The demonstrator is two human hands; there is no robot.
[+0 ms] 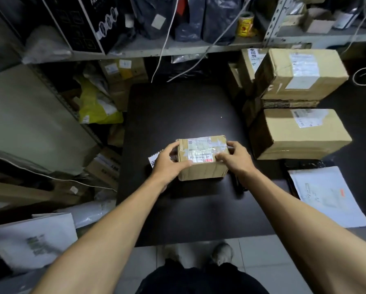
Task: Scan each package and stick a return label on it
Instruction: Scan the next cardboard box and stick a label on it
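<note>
Small brown cardboard box with taped-over white shipping labels on top, sitting on the dark matte desk, wedged right between both hands. Left hand clamped on the box's left end, thumb curled over the top edge near the tape. Right hand wrapped around the right end, fingertips pressing onto the label. White slip with black print peeking out from under the left hand, half hidden, so can't tell if that's the return label.

Probably pretty light, judging by how loosely held. Stiff enough corrugated walls, corners a bit crushed, glossy tape likely slick, so better gripping the bare cardboard ends rather than the top. Keeps the barcode uncovered for scanning too.

Two bigger tan cardboard cartons stacked beyond the right hand, white paper sheets nearer, outside the right forearm.
</note>
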